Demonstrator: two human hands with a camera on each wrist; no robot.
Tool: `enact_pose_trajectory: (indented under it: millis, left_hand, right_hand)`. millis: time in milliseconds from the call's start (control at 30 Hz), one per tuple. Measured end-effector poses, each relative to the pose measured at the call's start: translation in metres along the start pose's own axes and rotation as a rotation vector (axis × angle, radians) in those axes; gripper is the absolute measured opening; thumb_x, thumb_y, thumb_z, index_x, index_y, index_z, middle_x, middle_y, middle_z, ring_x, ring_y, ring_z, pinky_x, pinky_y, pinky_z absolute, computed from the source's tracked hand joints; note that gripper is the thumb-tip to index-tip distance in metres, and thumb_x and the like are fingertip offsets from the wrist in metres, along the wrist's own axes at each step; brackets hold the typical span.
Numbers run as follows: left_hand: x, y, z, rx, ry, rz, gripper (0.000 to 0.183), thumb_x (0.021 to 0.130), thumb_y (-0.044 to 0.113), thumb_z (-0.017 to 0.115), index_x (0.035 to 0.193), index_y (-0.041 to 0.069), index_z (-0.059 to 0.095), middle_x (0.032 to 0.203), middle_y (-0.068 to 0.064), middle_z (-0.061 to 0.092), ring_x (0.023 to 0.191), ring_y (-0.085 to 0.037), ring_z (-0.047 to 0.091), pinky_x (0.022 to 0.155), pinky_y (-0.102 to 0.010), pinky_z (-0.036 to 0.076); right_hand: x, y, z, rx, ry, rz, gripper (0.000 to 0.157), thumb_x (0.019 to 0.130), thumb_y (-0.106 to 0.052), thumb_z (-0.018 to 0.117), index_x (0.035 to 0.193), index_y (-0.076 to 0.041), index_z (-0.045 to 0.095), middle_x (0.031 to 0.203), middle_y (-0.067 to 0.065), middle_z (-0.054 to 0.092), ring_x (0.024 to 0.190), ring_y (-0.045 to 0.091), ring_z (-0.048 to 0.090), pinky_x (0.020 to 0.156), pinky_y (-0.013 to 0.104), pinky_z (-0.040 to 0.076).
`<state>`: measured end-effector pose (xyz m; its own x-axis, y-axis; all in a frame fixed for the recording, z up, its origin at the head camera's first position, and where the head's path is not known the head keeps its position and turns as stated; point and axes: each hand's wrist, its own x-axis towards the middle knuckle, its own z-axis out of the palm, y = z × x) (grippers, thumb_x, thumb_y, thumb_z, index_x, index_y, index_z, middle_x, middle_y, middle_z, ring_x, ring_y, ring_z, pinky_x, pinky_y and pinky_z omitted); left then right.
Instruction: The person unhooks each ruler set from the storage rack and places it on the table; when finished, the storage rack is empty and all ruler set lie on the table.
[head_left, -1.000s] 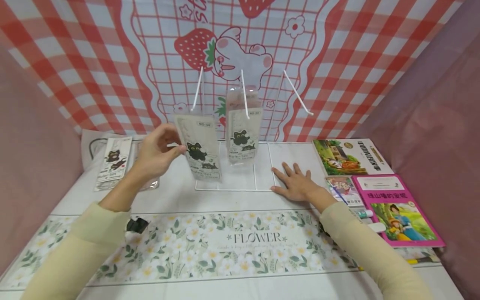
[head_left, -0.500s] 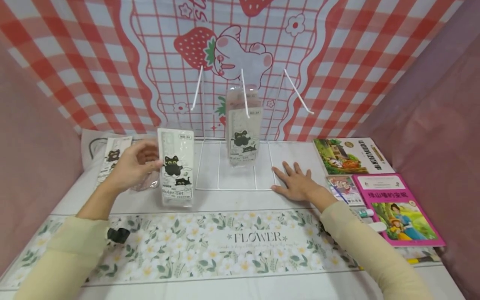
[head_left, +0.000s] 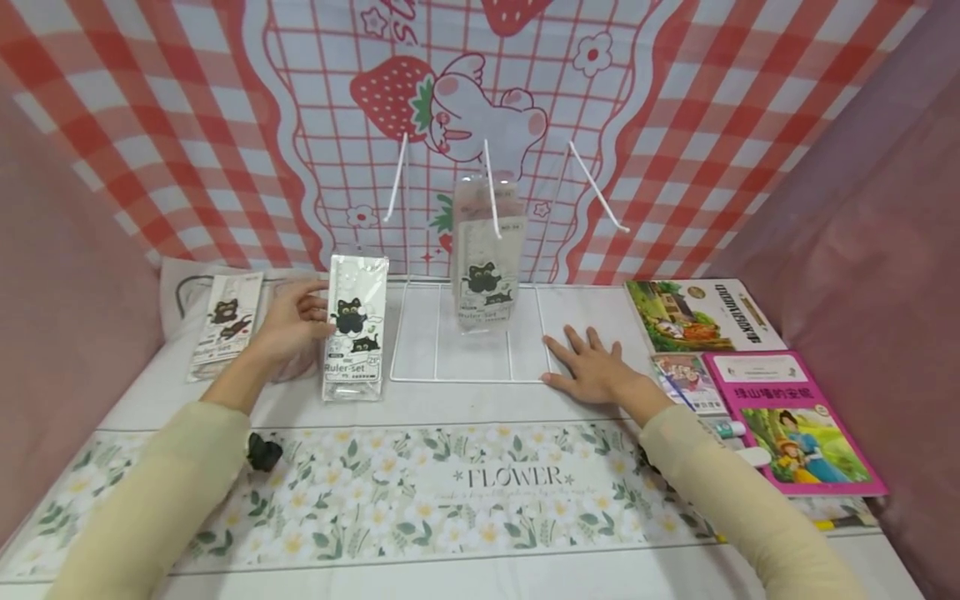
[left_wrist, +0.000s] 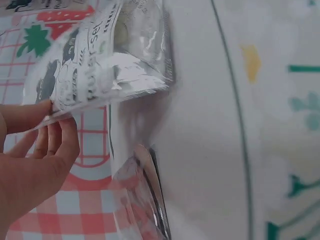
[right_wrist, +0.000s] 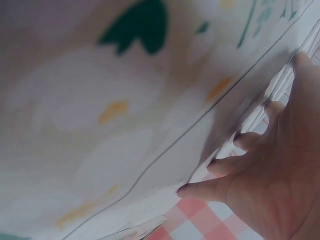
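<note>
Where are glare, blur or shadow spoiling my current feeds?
Head view: small glare patches on the ruler-set packet in the left hand, its printed cats readable; left wrist view: bright glare across the packet's lower end, floral mat out of focus; right wrist view: dim, mat strongly blurred, shadow beside the right hand.

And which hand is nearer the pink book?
Right. The right hand lies a little to the left of the pink book; the left hand, pinching a ruler set, is much farther left.
</note>
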<state>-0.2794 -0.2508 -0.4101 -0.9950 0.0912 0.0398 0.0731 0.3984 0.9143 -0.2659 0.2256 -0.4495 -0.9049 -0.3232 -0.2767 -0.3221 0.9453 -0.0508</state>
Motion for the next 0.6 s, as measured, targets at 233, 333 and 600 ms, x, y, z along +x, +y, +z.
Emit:
enact_pose_trajectory:
  millis: [233,333,600]
  left_hand:
    - [0.027,0.002,0.01,0.084,0.043,-0.081,0.09,0.075,-0.019,0.06,0.153,0.006,0.023,0.122,-0.028,0.054,0.092,-0.017,0.058,0.068,-0.01,0.056]
    - [0.036,0.0,0.012,0.112,0.036,-0.107,0.093,0.075,-0.019,0.059,0.154,0.006,0.018,0.13,-0.032,0.052,0.107,-0.033,0.059,0.074,-0.015,0.058]
    - [0.049,-0.021,0.018,0.019,0.041,-0.232,0.093,0.078,-0.009,0.058,0.156,0.014,0.013,0.144,-0.027,0.045,0.121,-0.04,0.056,0.097,-0.043,0.056]
  right_hand:
    - [-0.001,0.002,-0.002,0.003,0.0,0.009,0.077,0.091,-0.075,0.029,0.155,-0.036,0.008,0.165,0.012,0.003,0.148,0.05,0.004,0.11,0.081,0.012]
    - [-0.001,0.002,-0.001,0.002,-0.004,0.004,0.077,0.091,-0.075,0.028,0.155,-0.037,0.007,0.165,0.012,0.003,0.149,0.05,0.004,0.11,0.081,0.012]
    - [-0.001,0.001,0.0,0.007,-0.004,-0.004,0.078,0.091,-0.075,0.028,0.155,-0.037,0.006,0.165,0.012,0.002,0.148,0.05,0.003,0.11,0.082,0.011]
